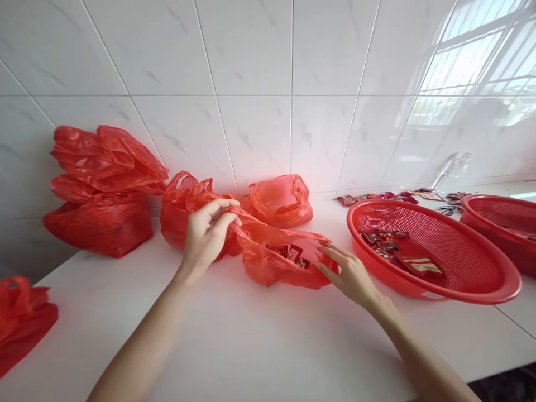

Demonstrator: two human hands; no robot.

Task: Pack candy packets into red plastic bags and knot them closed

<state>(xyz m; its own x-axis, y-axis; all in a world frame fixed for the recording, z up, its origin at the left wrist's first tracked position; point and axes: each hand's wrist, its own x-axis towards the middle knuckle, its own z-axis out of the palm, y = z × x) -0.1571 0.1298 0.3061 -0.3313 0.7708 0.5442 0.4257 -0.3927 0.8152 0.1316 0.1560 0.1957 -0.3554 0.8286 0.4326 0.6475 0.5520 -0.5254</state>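
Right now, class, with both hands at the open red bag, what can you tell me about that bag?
The open red bag looks like thin, crumpled, translucent plastic. It rests on the white counter, mouth open, showing small printed packets inside. The left hand pinches its stretched upper-left edge; the right hand touches its right rim. It sits left of a red basket. Its underside is hidden.

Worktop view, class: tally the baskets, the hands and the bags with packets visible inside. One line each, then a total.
Baskets, nearer basket and farther basket: 2
Hands, left hand and right hand: 2
Open bag showing packets: 1
Total: 5
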